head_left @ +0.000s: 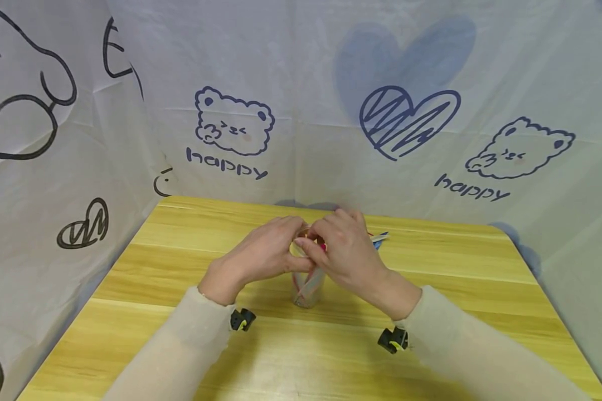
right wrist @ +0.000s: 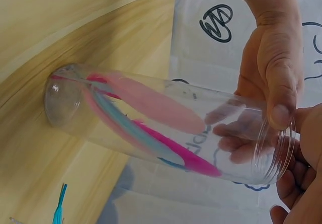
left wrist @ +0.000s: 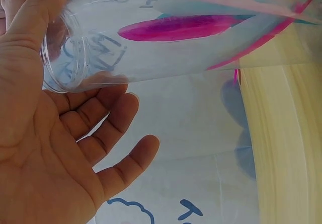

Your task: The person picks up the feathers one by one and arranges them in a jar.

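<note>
A tall clear jar (right wrist: 221, 103) stands on the table with pink, magenta and light blue feathers (right wrist: 156, 103) inside. My left hand (head_left: 266, 245) holds it near the mouth, thumb at the rim and fingers against the far side. In the left wrist view, the outer fingers of that left hand (left wrist: 60, 143) spread away from the wall. My right hand (head_left: 348, 250) is over the jar's mouth with bent fingers, a bit of magenta showing beside them. I cannot tell whether they pinch something. In the right wrist view, the right hand's fingers (right wrist: 297, 183) are right at the rim.
More feathers, blue, white and red (head_left: 379, 239), lie on the wooden table (head_left: 180, 223) behind my right hand. A teal feather (right wrist: 59, 209) shows at the lower left of the right wrist view. Printed white cloth (head_left: 311, 145) hangs behind the table and at both sides.
</note>
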Demonstrator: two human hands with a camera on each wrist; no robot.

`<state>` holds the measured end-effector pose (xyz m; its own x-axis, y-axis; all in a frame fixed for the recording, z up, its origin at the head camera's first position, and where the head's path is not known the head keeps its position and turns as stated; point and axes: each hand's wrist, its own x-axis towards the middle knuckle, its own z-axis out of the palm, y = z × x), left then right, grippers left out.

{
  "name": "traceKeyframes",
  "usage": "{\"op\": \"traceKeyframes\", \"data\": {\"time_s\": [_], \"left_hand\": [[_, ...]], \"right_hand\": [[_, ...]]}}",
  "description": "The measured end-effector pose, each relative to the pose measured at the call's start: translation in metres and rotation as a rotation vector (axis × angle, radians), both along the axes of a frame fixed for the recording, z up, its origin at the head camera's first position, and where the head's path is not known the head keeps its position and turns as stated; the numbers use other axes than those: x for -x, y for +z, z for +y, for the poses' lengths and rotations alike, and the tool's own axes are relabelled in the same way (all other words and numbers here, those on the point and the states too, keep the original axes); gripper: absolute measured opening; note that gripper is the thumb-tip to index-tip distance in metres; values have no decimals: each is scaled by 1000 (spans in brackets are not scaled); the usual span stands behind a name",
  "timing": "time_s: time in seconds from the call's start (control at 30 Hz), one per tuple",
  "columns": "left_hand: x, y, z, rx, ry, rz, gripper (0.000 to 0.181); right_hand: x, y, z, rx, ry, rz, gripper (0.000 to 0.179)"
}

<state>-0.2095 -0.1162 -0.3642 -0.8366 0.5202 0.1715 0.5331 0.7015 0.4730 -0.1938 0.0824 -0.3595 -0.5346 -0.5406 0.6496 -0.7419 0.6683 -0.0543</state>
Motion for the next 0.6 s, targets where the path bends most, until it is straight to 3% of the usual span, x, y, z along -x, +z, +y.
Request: {"op": "traceKeyframes", "data": {"time_s": [0.37, 0.6], "left_hand": [[-1, 1, 2, 18, 27, -29, 60], [-3, 2, 2, 26, 43, -52, 66]], "right_hand": [[4, 8, 27, 45, -33, 50, 23], [15, 3, 61, 58, -146, 42, 25]]}}
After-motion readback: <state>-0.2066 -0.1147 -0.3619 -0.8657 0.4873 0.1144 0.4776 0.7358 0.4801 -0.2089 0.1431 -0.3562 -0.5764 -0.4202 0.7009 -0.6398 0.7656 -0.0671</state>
